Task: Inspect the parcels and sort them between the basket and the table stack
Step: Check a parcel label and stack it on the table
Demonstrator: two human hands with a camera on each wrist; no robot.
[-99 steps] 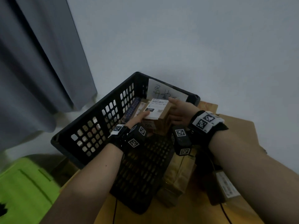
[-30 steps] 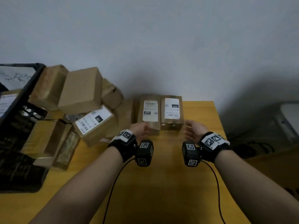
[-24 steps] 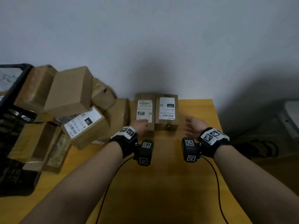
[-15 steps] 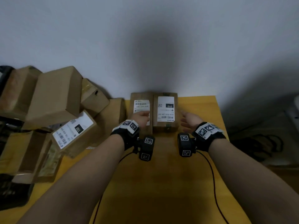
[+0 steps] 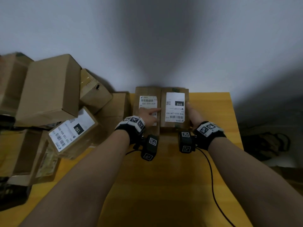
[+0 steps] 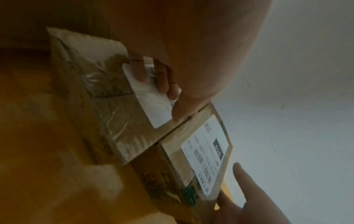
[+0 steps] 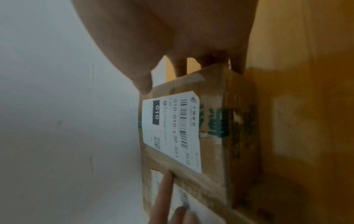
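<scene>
As forearms extend, left hand (image 5: 147, 115) relaxed atop left parcel (image 5: 148, 100), right hand (image 5: 194, 116) flat against 010 parcel (image 5: 174, 106)

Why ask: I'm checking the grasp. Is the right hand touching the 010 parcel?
Touching. The right wrist view shows the right hand with its fingers meeting the side of the 010 parcel, no gap.

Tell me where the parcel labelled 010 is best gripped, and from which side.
Probably the right long face, thumb on top, coming from the right. The 010 parcel lies flat, label up, its left face tight against the neighbouring parcel; its right side is free, and the right hand touches it there.
</scene>
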